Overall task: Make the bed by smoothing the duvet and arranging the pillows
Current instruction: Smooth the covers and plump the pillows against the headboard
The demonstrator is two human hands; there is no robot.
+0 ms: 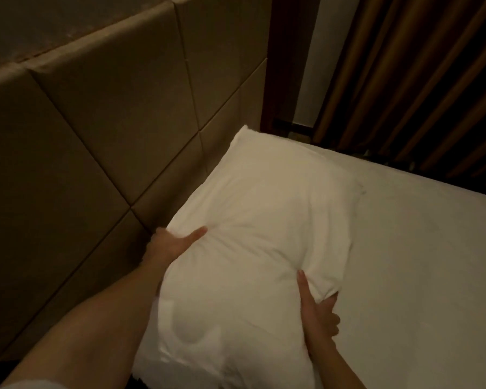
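A white pillow [253,234] lies at the bed's [418,262] head edge, against the padded headboard [96,130]. The left hand [171,242] grasps its headboard side, thumb on top. The right hand [317,313] grasps its opposite side, fingers curled beneath. Curtains [421,80] hang beyond.

We grip the white pillow [253,220] with our left hand [171,244] and right hand [319,313], headboard [96,130] beyond our left grip.

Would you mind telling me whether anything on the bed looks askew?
The pillow lies at an angle to the headboard, creased where the left hand and right hand grip it. Nothing looks damaged.
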